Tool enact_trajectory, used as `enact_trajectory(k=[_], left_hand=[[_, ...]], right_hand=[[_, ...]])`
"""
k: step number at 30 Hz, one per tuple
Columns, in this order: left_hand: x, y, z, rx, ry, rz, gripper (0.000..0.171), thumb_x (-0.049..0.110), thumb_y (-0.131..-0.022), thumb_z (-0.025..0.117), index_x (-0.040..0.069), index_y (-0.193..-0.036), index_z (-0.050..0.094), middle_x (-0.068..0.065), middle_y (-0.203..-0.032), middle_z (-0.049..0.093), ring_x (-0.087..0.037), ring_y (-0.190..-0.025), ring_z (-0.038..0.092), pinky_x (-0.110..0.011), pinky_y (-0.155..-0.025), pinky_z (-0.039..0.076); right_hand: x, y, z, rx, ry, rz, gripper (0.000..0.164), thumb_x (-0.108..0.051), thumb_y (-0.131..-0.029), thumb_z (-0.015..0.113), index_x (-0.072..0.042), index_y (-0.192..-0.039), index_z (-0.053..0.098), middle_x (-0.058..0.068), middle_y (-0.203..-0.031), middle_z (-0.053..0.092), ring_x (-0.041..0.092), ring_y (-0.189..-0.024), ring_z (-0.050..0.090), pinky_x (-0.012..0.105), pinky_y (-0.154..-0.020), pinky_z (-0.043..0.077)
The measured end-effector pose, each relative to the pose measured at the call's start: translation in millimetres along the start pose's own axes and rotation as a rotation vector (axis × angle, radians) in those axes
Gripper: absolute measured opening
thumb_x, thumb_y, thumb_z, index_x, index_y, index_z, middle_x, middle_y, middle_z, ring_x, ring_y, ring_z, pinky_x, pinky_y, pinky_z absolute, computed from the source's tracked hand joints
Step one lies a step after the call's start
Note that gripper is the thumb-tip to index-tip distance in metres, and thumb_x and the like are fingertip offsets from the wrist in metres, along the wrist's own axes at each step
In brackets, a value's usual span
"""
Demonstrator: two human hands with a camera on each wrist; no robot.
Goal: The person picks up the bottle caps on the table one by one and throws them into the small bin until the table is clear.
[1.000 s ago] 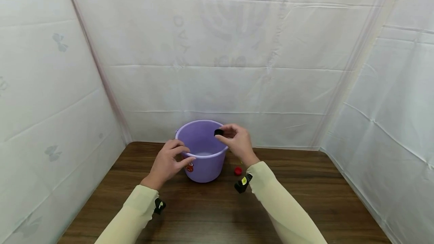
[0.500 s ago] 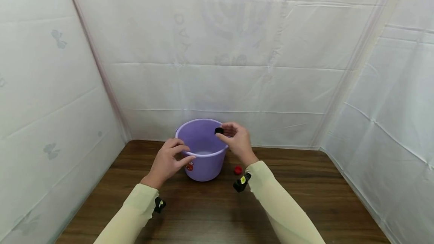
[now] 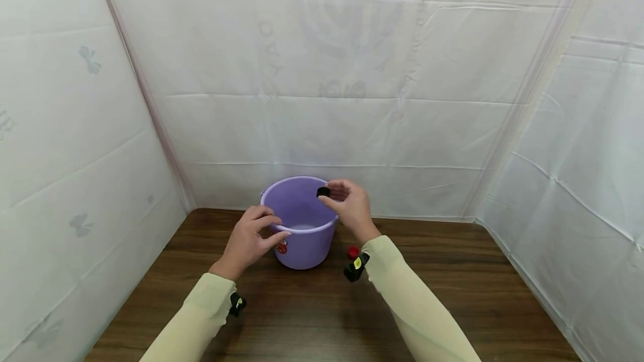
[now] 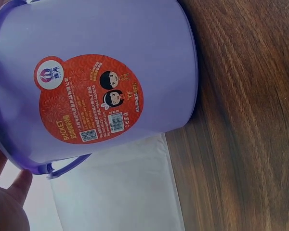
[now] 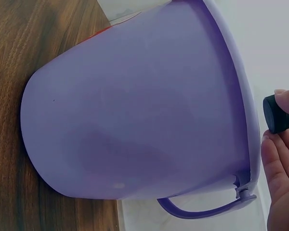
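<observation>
A purple bucket point(image 3: 302, 250) stands upright on the table. My left hand point(image 3: 249, 239) grips its rim at the left, fingers over the edge and thumb outside; the left wrist view shows the bucket's red label point(image 4: 91, 98) up close. Between the thumb and fingers of my right hand point(image 3: 354, 208) is a black ridged bottle cap point(image 5: 277, 114), held above the rim on the bucket's right side. That cap point(image 3: 323, 191) does not touch the bucket. On the table, right of the bucket, lies a small red cap point(image 3: 354, 252), partly covered by the right wrist's camera.
The brown wood-grain table point(image 3: 297, 317) has white sheeting point(image 3: 322, 127) behind it and on both sides. A purple handle point(image 5: 202, 211) hangs down against the bucket's side. Inside the bucket, the visible part of the bottom is pale.
My right hand has shifted slightly up and left with the black cap. The wrist camera now hides part of the red cap. My left hand and the bucket have stayed in place.
</observation>
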State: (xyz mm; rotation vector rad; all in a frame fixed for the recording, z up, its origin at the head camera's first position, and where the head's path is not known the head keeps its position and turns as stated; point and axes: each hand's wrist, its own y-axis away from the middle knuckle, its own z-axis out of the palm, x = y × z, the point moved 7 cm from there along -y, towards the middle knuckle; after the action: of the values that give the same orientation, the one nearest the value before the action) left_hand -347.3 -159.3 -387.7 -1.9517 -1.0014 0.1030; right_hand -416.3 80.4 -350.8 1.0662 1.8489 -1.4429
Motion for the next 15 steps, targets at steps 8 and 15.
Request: enact_trajectory(k=[8, 15], left_hand=[[1.4, 0.0, -0.6, -0.003, -0.014, -0.002, 0.026, 0.030, -0.073, 0.094, 0.018, -0.090, 0.078, 0.002, -0.101, 0.064, -0.016, -0.099, 0.055, -0.038, -0.083, 0.052], [1.8, 0.3, -0.5, 0.002, -0.013, 0.000, 0.026, 0.031, -0.073, 0.094, 0.019, -0.090, 0.078, 0.003, -0.100, 0.064, -0.015, -0.099, 0.055, -0.036, -0.081, 0.052]], right_hand=[[2.1, 0.2, 1.9, -0.003, 0.018, 0.040, 0.046, -0.019, -0.081, 0.089, -0.003, -0.120, 0.070, 0.017, -0.123, 0.072, 0.033, -0.116, 0.070, 0.044, -0.099, 0.056], [6.8, 3.7, 0.8, -0.004, 0.068, 0.105, 0.068, -0.035, -0.080, 0.090, -0.008, -0.136, 0.063, 0.010, -0.141, 0.064, 0.037, -0.135, 0.058, 0.046, -0.111, 0.047]])
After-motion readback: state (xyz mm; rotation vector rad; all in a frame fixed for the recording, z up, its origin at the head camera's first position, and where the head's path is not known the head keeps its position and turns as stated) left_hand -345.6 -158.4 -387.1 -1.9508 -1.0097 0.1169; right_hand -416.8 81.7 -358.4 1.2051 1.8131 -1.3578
